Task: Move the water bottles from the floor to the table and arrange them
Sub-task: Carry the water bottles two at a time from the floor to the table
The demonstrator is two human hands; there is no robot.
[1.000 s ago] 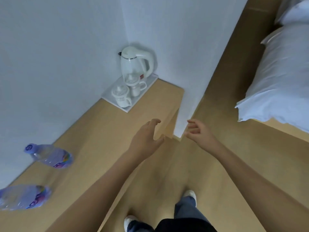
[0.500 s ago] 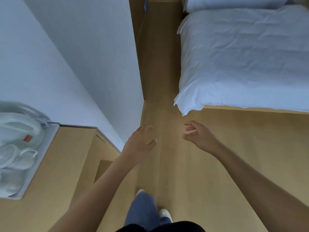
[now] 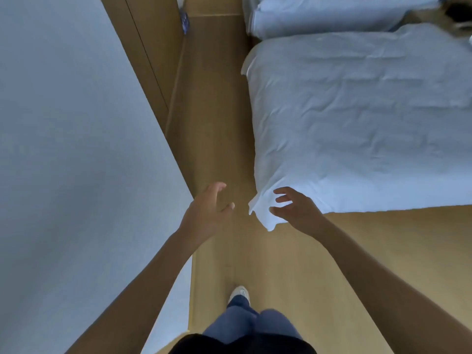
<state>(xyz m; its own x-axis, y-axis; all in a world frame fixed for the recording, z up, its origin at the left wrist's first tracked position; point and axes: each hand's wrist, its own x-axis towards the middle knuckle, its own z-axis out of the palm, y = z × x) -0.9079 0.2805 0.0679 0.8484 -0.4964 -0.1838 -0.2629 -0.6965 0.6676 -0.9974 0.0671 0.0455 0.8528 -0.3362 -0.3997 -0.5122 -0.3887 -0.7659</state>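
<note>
Left hand is spread wide and empty above the floor. Right hand is likewise empty, fingers apart, at the bed corner.

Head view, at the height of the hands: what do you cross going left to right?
White wall → left hand → strip of wooden floor → hanging corner of the white bed cover → right hand. Both hands are open and empty.

A small blue-patterned object at the far wall is too blurred to identify. The bed runs off the right edge; a dark shape top right is cut off.
</note>
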